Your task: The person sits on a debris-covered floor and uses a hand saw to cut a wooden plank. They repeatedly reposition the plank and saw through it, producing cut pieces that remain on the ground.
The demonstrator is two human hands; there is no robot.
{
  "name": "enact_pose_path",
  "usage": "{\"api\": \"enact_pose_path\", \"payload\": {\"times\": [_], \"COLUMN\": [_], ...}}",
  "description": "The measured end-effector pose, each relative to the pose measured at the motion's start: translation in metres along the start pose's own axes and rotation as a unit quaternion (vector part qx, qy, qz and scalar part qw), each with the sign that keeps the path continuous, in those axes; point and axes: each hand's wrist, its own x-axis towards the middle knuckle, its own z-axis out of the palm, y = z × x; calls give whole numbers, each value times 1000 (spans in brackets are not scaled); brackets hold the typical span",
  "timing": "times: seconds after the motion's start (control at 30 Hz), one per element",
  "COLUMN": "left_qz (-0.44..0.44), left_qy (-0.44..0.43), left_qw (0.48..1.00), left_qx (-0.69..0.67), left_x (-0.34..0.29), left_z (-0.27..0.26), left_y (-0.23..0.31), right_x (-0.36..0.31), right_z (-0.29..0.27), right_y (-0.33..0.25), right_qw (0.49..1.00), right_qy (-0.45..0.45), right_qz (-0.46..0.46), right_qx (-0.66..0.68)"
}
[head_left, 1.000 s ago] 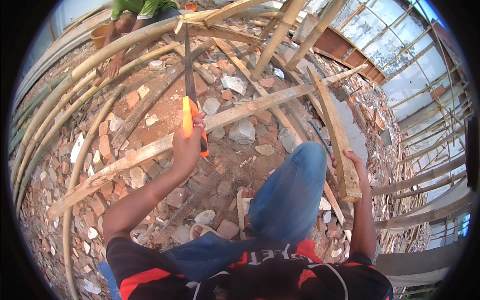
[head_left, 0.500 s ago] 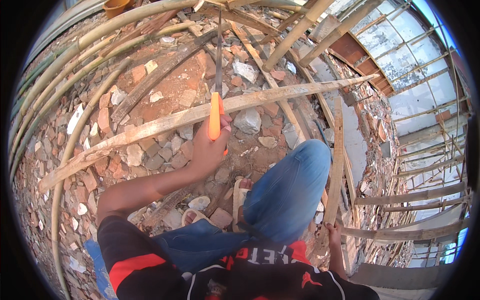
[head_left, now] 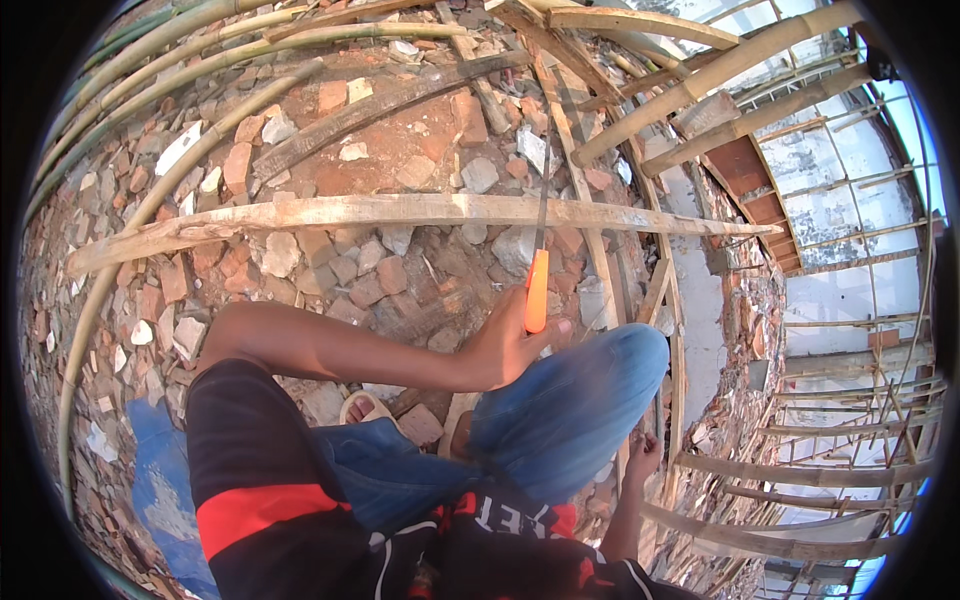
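My left hand is closed round the orange handle of a handsaw, in front of my raised knee. Its narrow dark blade points away from me and crosses the long pale timber in view; whether it touches the wood cannot be told. That timber lies crosswise over the rubble. My right hand is low beside my right knee, its fingers curled, with nothing visible in them. Close by it runs a long wooden strip. A shorter wood piece leans farther up.
Broken bricks and stones cover the ground. Bamboo poles curve along the left, and a dark beam lies ahead. More poles slant at the far right, near a bamboo frame and white wall. Blue sheeting lies at lower left.
My left hand and the saw have moved right and nearer to me. My right hand has let go of the upright wooden piece it held. The view has shifted.
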Motion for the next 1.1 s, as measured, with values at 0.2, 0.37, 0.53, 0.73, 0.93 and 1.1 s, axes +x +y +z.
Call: {"api": "enact_pose_path", "payload": {"times": [0.2, 0.37, 0.53, 0.73, 0.93, 1.1], "left_qz": [26, 103, 262, 331, 244, 125], "left_qy": [-77, -125, -210, -57, 142, 67], "left_qw": [996, 986, 941, 940, 813, 792], "left_qx": [30, -22, 46, 59, 509, 594], "left_x": [18, 22, 34, 81, 112, 139], "left_z": [28, 44, 25, -64, -179, -184], "left_y": [4, -5, -7, -87, -173, -180], "right_x": [-36, -71, -87, -99, -95, -104], "right_z": [33, 72, 99, 161, 223, 244], "right_y": [-313, -350, -347, -357, -345, -328], "right_qw": [900, 894, 897, 878, 869, 881], "right_qy": [-307, -361, -223, -267, -333, -338], "right_qz": [-247, -249, -95, -152, -71, -51], "right_qx": [189, 88, 369, 367, 358, 326]}}
